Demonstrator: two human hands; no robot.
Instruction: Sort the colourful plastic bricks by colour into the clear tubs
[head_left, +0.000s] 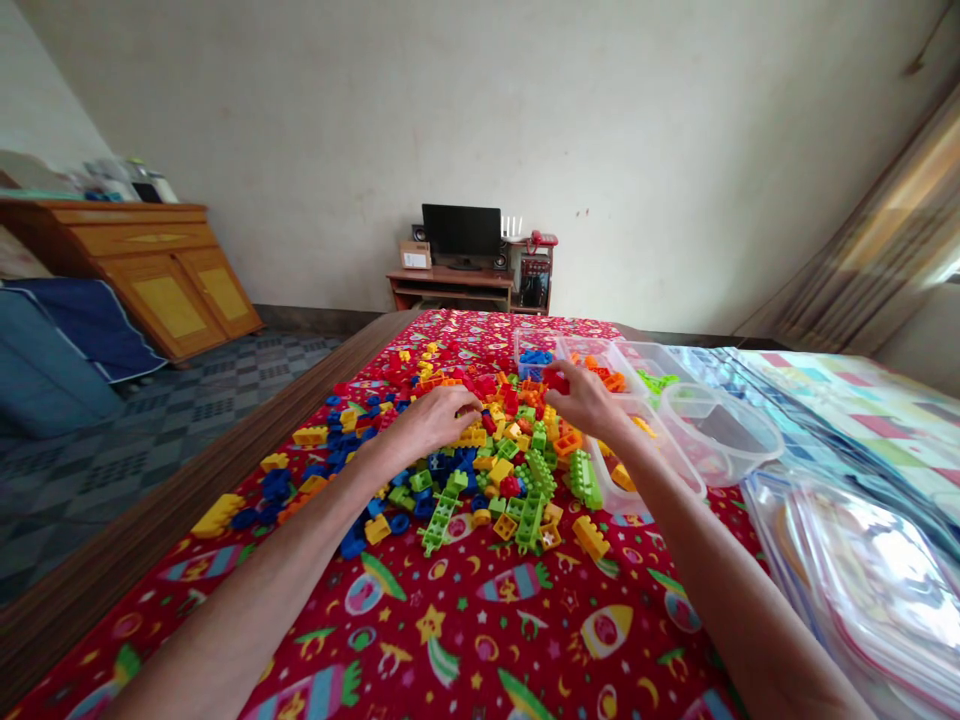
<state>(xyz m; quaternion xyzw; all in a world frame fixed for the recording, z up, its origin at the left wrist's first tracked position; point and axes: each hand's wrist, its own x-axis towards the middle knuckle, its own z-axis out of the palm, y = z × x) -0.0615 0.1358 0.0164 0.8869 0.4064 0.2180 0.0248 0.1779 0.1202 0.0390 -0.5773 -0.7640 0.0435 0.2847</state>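
Loose plastic building blocks in yellow, blue, green, orange and red lie in a wide heap on the red patterned cloth (pixel 465 630). Over the middle of this heap, my left hand (pixel 439 418) curls its fingers downward. A small red block (pixel 489 423) is right by its fingertips; what lies between the fingers is hidden. My right hand (pixel 583 398) pinches a red building block (pixel 556 380) at the right side of the heap, near the clear boxes. Blue blocks (pixel 535 357) sit in the clear box just beyond that hand.
Orange blocks (pixel 611 381), green blocks (pixel 658 381) and yellow blocks (pixel 622 477) are in separate clear boxes. A round-cornered clear tub (pixel 724 450) stands to their right. Stacked clear lids (pixel 862 570) lie at the near right. A monitor (pixel 461 235) stands on a desk beyond.
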